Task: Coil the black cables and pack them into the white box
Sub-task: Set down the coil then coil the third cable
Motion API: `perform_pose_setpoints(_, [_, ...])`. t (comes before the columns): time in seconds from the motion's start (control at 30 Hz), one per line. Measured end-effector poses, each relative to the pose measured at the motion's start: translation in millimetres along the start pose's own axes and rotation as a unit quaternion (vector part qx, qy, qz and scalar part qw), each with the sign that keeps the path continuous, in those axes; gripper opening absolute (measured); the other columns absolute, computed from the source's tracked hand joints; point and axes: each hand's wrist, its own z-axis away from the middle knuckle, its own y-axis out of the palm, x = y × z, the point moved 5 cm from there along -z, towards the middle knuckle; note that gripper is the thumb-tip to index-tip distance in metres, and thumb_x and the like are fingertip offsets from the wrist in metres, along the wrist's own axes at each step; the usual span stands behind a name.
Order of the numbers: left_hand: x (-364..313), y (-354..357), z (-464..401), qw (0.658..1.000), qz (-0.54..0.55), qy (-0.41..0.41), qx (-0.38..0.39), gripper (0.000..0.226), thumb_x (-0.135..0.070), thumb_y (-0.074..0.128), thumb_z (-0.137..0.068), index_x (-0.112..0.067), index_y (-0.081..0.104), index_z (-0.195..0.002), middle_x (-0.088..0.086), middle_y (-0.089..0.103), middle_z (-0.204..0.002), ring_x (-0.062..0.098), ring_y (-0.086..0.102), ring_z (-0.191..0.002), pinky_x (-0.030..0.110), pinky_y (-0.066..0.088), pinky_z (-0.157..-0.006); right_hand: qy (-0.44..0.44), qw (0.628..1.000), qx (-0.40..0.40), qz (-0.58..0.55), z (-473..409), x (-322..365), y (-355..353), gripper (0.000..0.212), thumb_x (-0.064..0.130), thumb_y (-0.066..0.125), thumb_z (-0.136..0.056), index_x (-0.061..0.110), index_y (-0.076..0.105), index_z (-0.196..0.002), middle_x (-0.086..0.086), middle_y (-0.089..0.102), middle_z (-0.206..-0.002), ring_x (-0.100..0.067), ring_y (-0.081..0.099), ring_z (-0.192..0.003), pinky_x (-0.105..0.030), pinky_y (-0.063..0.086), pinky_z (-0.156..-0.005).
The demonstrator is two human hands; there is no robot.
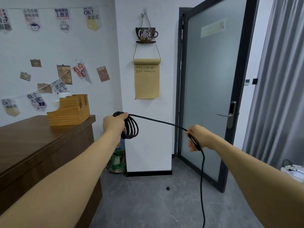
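Note:
My left hand (115, 123) grips a bundle of several black cable loops (131, 129) that hang down from its fist in mid-air. One taut strand of the black cable (158, 121) runs from that bundle rightward to my right hand (198, 137), which pinches it. Below my right hand the cable drops loosely toward the floor and leaves the frame at the bottom. A white box (294, 171) with a black cable arching over its rim shows at the far right edge, partly cut off.
A brown wooden counter (41, 145) with a wooden holder (70, 111) stands on the left. A white pillar (148, 145) is straight ahead, with a colourful bag (116, 160) at its base. A frosted glass door (210, 96) stands open on the right. A small black object (168, 188) lies on the grey floor.

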Motion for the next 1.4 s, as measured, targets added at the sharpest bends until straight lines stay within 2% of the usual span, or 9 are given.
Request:
perform_pose_setpoints(0.13, [6,3,5,1.000,-0.009,-0.010,-0.024,0.031,-0.024,0.068,-0.085,0.001,0.058,-0.101,0.012,0.060,-0.093,0.021,0.051,-0.067,0.031,0.044,-0.069,0.024,0.997,0.043,-0.062,3,-3,5,0.029,0.012,0.033,-0.094,0.006,0.047,-0.070,-0.012,0.049,-0.050,-0.019,0.035,-0.036,-0.021,0.035,-0.041])
perform_pose_setpoints(0.27, [4,6,7,0.997,-0.066,0.031,-0.039,0.036,-0.032,0.064,-0.088,0.002,0.060,-0.100,0.014,0.061,-0.092,0.027,0.056,-0.080,0.032,0.043,-0.068,-0.097,0.973,0.015,0.208,4,16,16,0.023,0.017,0.052,-0.091,0.013,0.061,-0.071,-0.002,0.052,-0.057,-0.013,0.046,-0.044,-0.021,0.043,-0.043])
perform_pose_setpoints(0.43, [-2,16,16,0.987,-0.132,0.086,-0.037,0.032,-0.038,0.059,-0.091,-0.005,0.058,-0.094,0.010,0.061,-0.088,0.026,0.057,-0.078,0.031,0.043,-0.067,-0.177,0.932,0.051,0.311,13,48,43,0.040,0.014,0.055,-0.089,0.015,0.044,-0.050,0.000,0.042,-0.053,-0.018,0.041,-0.051,-0.026,0.041,-0.054])
perform_pose_setpoints(0.6, [-1,20,27,0.981,-0.158,0.107,-0.048,0.028,-0.033,0.057,-0.091,-0.006,0.059,-0.096,0.007,0.060,-0.088,0.026,0.056,-0.081,0.032,0.046,-0.069,-0.252,0.886,0.137,0.365,32,72,66,0.029,0.016,0.056,-0.090,-0.012,0.056,-0.082,-0.016,0.045,-0.065,-0.018,0.037,-0.059,-0.025,0.034,-0.057])
perform_pose_setpoints(0.77, [2,28,33,0.980,-0.169,0.105,-0.018,0.025,-0.029,0.057,-0.090,-0.008,0.056,-0.077,0.007,0.058,-0.073,0.027,0.057,-0.073,0.031,0.044,-0.064,-0.306,0.846,0.203,0.386,48,88,86,0.028,0.021,0.055,-0.094,0.001,0.068,-0.108,-0.015,0.066,-0.103,-0.025,0.055,-0.086,-0.022,0.040,-0.068])
perform_pose_setpoints(0.87, [3,33,37,0.977,-0.180,0.114,0.030,0.030,-0.028,0.057,-0.089,-0.007,0.054,-0.068,0.007,0.060,-0.064,0.023,0.058,-0.065,0.027,0.043,-0.057,-0.345,0.843,0.213,0.353,54,98,85,0.022,0.020,0.055,-0.094,0.007,0.070,-0.104,-0.009,0.066,-0.098,-0.017,0.057,-0.084,-0.023,0.045,-0.080])
perform_pose_setpoints(1.0, [4,44,50,0.969,-0.172,0.118,0.130,0.026,-0.028,0.060,-0.088,-0.006,0.061,-0.074,0.001,0.059,-0.062,0.015,0.055,-0.060,0.025,0.042,-0.055,-0.354,0.879,0.212,0.240,53,105,65,0.019,0.017,0.053,-0.095,0.008,0.070,-0.095,0.003,0.054,-0.066,-0.003,0.052,-0.046,-0.015,0.052,-0.063])
perform_pose_setpoints(1.13, [5,50,56,0.965,-0.113,0.095,0.215,0.029,-0.029,0.059,-0.091,-0.009,0.061,-0.071,0.000,0.060,-0.057,0.011,0.055,-0.054,0.021,0.043,-0.055,-0.322,0.917,0.203,0.117,45,98,43,0.026,0.016,0.053,-0.096,0.009,0.068,-0.076,0.010,0.051,-0.046,-0.011,0.046,-0.045,-0.024,0.052,-0.061])
perform_pose_setpoints(1.4, [6,66,69,0.948,-0.084,0.045,0.304,0.028,-0.030,0.058,-0.091,-0.010,0.057,-0.071,-0.004,0.041,-0.040,0.013,0.044,-0.039,0.020,0.039,-0.047,-0.219,0.951,0.209,-0.057,28,84,26,0.025,0.018,0.059,-0.092,-0.001,0.063,-0.076,0.001,0.053,-0.048,-0.011,0.043,-0.039,-0.024,0.046,-0.053])
